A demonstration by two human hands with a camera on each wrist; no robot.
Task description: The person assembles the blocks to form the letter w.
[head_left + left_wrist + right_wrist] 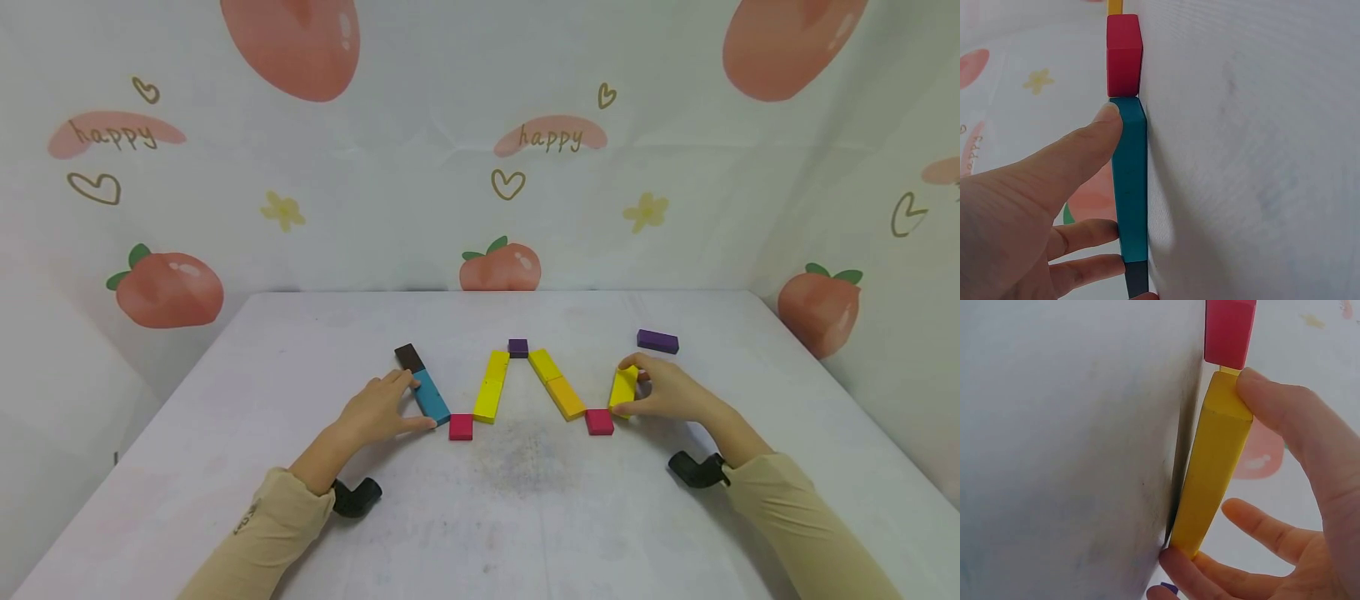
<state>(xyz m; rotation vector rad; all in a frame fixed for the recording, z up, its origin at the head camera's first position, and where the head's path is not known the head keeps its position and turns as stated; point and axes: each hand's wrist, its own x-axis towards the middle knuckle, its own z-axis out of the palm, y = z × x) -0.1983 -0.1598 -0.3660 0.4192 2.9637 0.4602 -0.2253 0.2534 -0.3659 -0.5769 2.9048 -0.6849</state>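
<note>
My left hand (378, 410) touches a blue block (431, 397) with its thumb at the near end and its fingers farther along. A dark brown block (409, 357) continues the line behind the blue one. Between thumb and fingertips, my right hand (663, 389) pinches a yellow block (1213, 462) lengthwise; in the right wrist view, a narrow dark wedge shows between that block and the table. The blue block's near end meets a red block (1124, 56). Another red block (599, 422) lies just beside the near end of the pinched yellow block.
Between the hands, a yellow strip (491, 386), a small purple block (518, 348) and a yellow-and-orange strip (557, 384) form a zigzag with the red blocks. A longer purple block (657, 341) lies beyond my right hand on the white table (525, 517). A printed cloth (420, 167) hangs behind.
</note>
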